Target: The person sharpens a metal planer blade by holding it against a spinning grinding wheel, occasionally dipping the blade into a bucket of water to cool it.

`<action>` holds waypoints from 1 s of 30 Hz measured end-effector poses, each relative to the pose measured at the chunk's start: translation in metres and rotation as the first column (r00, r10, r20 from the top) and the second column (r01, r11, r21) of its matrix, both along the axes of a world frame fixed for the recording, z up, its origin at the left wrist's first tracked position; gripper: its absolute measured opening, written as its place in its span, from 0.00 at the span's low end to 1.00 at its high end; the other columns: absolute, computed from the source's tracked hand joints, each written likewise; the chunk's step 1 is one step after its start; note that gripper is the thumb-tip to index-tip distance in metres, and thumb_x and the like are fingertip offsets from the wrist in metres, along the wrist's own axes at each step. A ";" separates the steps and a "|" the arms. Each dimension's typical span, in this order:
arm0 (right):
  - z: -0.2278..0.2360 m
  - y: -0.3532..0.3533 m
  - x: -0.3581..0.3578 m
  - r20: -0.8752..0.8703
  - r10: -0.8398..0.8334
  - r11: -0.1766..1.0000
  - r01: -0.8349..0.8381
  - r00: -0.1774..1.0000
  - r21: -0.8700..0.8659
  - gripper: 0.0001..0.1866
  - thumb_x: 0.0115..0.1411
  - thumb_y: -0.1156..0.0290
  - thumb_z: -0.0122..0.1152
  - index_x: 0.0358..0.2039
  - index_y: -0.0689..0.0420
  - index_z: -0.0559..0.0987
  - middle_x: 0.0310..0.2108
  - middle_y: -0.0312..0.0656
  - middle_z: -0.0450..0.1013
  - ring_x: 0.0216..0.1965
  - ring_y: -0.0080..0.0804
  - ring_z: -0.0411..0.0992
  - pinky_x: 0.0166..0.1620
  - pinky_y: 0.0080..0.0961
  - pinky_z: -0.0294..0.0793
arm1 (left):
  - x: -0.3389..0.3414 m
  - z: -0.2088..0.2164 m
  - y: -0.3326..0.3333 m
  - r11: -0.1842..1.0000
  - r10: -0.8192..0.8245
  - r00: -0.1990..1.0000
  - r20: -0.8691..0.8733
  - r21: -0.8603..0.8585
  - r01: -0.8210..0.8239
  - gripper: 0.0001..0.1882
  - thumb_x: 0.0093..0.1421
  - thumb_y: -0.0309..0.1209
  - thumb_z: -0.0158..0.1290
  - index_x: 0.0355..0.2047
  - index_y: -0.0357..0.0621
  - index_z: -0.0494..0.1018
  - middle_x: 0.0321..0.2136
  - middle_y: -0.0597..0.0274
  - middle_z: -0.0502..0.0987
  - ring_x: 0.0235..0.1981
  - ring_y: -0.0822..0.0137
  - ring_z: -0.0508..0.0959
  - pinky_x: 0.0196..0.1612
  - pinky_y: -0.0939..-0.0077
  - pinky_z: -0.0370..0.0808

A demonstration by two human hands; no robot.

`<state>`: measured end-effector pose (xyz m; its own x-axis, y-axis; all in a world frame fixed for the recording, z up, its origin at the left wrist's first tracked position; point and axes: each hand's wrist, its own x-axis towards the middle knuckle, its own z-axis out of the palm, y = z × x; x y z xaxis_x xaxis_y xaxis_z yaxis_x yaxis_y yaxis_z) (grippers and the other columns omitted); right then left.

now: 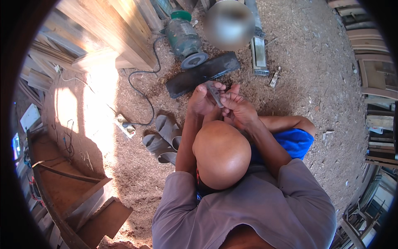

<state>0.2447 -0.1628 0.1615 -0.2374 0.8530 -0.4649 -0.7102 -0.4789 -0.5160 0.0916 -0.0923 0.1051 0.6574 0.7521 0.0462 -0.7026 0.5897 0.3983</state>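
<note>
A small flat grey metal blade (pixel 214 95) is held between my two hands in front of my raised knee. My left hand (pixel 201 101) is closed on its left side, with the fingertips at its upper end. From the right, my right hand (pixel 240 110) pinches the lower end between thumb and fingers. Just beyond my hands lies a long dark block (pixel 203 74) with a wet-looking surface, set at a slant on the ground. Behind the block, a green electric motor (pixel 182 39) carries a grey disc (pixel 194 60) at its near end.
A blurred round pale container (pixel 229 25) stands beyond the block, with a long narrow metal-topped tool (pixel 259 56) to its right. Grey slippers (pixel 161 139) and a power strip (pixel 124 126) lie left of me. Wooden boards (pixel 107 29) lean at far left; stacked frames (pixel 377 74) line the right.
</note>
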 end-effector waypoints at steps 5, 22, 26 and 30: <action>0.004 -0.001 -0.001 0.022 0.036 0.999 -0.035 0.999 -0.035 0.04 0.59 0.73 0.62 0.35 0.55 0.78 0.25 0.30 0.72 0.20 0.17 0.65 0.25 0.12 0.65 | -0.005 -0.013 0.002 0.999 0.043 0.998 -0.046 0.030 -0.042 0.27 0.56 0.52 0.56 0.42 0.38 0.72 0.42 0.55 0.76 0.43 0.61 0.77 0.48 0.60 0.76; 0.002 0.001 0.009 -0.018 0.043 0.999 -0.043 0.999 0.004 0.05 0.61 0.71 0.60 0.36 0.56 0.77 0.29 0.33 0.73 0.26 0.17 0.67 0.32 0.14 0.67 | 0.002 -0.007 0.003 0.991 0.128 0.991 -0.027 -0.034 -0.129 0.20 0.62 0.41 0.52 0.48 0.40 0.70 0.46 0.51 0.75 0.45 0.61 0.77 0.47 0.61 0.78; -0.002 0.002 0.008 0.028 0.013 0.999 -0.014 1.000 0.033 0.06 0.61 0.72 0.60 0.38 0.56 0.76 0.31 0.33 0.74 0.28 0.17 0.68 0.32 0.14 0.67 | 0.005 -0.003 0.002 0.988 0.156 0.987 -0.029 -0.012 -0.157 0.10 0.65 0.28 0.48 0.46 0.41 0.72 0.42 0.54 0.77 0.40 0.62 0.79 0.43 0.64 0.79; 0.003 0.001 -0.002 0.226 -0.145 0.969 0.092 0.963 0.228 0.08 0.59 0.77 0.60 0.40 0.59 0.75 0.34 0.32 0.73 0.33 0.16 0.69 0.36 0.15 0.70 | 0.011 -0.008 0.001 0.966 0.221 0.952 -0.210 -0.087 -0.244 0.07 0.64 0.25 0.50 0.42 0.41 0.73 0.39 0.55 0.79 0.38 0.64 0.80 0.41 0.67 0.80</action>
